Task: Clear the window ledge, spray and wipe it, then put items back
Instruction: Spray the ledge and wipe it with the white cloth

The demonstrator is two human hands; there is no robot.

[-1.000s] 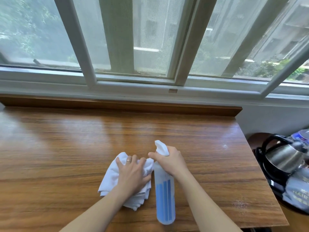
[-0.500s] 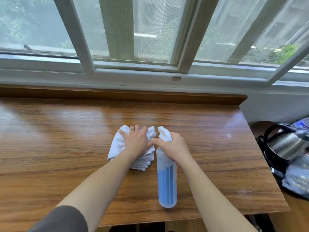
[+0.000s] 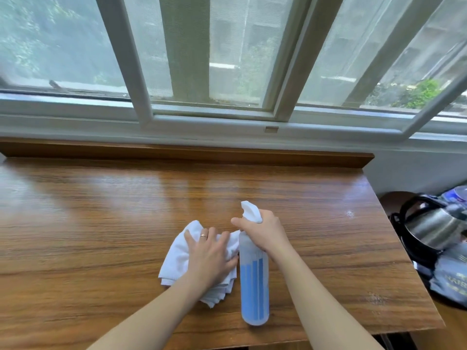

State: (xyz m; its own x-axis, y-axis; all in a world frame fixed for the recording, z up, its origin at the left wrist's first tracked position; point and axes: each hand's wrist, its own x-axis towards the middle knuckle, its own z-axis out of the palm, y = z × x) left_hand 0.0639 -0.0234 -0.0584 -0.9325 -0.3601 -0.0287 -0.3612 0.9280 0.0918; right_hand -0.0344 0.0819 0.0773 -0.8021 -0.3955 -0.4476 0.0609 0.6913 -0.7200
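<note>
- The left hand (image 3: 208, 253) lies flat, fingers spread, pressing a folded white cloth (image 3: 182, 251) onto the glossy brown wood-grain ledge (image 3: 101, 236); a ring shows on one finger.
- The right hand (image 3: 265, 233) is curled round the neck of a translucent plastic spray bottle with blue liquid and a white trigger head (image 3: 254, 279), forefinger stretched toward the trigger, nozzle aimed at 12 o'clock.
- The bottle stands just at 3 o'clock of the cloth, its side touching the cloth's edge.
- At 12 o'clock of both hands runs the pale grey sliding window frame (image 3: 214, 117).
- Well apart at 3 o'clock, beyond the ledge's edge, sits a steel kettle with a black handle (image 3: 434, 223) among silvery-blue packets (image 3: 452, 279).
</note>
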